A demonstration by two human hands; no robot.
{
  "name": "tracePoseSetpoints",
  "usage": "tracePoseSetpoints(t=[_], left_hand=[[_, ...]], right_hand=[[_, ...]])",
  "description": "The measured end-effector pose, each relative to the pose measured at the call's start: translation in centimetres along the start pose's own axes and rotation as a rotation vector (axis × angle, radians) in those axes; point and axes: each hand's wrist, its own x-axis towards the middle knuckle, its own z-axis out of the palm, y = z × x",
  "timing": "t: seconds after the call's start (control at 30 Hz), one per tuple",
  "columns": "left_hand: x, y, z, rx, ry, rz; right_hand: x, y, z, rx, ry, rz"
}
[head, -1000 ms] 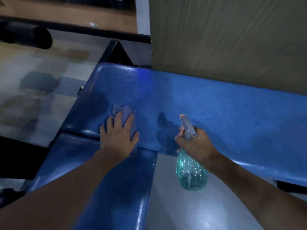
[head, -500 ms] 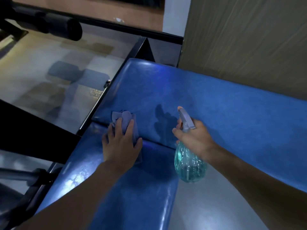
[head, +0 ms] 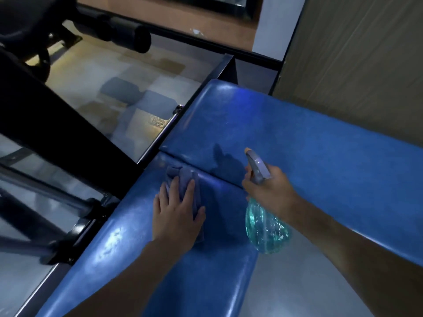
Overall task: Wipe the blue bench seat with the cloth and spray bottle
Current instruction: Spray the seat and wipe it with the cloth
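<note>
Frame: black frame (head: 57, 115) runs just beside the surface's left edge.
Left hand: left hand (head: 177, 213) grip flat, fingers straight, pressing the cloth (head: 180, 177) on the blue bench seat (head: 309, 152), near pad, against the seam.
Right hand: right hand (head: 269, 191) grip curled round the spray bottle (head: 265, 225) neck; a finger probably on the trigger.
Edges: bottle body hangs past the near pad's right edge, over grey floor (head: 297, 282).
Room: glossy surface; tan wall panel (head: 354, 65) behind.

Cloth (head: 182, 179): on bench seat (head: 206, 282), near pad, just before the seam; left hand (head: 176, 216) flat on it. Spray bottle (head: 265, 227): right of cloth, in right hand (head: 270, 191), at the pad's right edge. Panel (head: 354, 65): behind far pad.
</note>
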Motion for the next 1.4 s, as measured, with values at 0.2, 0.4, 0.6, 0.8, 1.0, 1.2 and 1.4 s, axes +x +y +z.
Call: tracePoseSetpoints(t=[0.2, 0.4, 0.6, 0.8, 1.0, 1.2, 1.4], left_hand=[[-6.2, -0.7, -0.1, 0.012, -0.012, -0.108], [-12.8, -1.4, 0.0, 0.041, -0.019, -0.201], [-18.7, -2.3, -0.3, 0.067, -0.039, -0.231], [-20.4, -3.2, -0.2, 0.066, -0.041, -0.245], [-21.5, -3.7, 0.2, 0.035, -0.043, -0.259], [-25.6, -5.3, -0.3, 0.017, -0.094, -0.292], [-29.5, -7.0, -0.6, -0.032, -0.106, -0.316]], right_hand=[[-6.8, 3.3, 0.3, -0.036, -0.151, -0.047], [-12.5, 6.6, 1.1, -0.029, -0.207, -0.075], [-15.8, 7.9, 2.3, 0.078, -0.254, -0.088], [-16.8, 8.2, 3.8, 0.022, -0.229, -0.145], [-19.1, 8.9, 4.3, 0.055, -0.319, -0.133], [-22.7, 10.2, 6.0, 0.004, -0.338, -0.136], [-26.3, 11.5, 8.2, 0.040, -0.326, -0.122]])
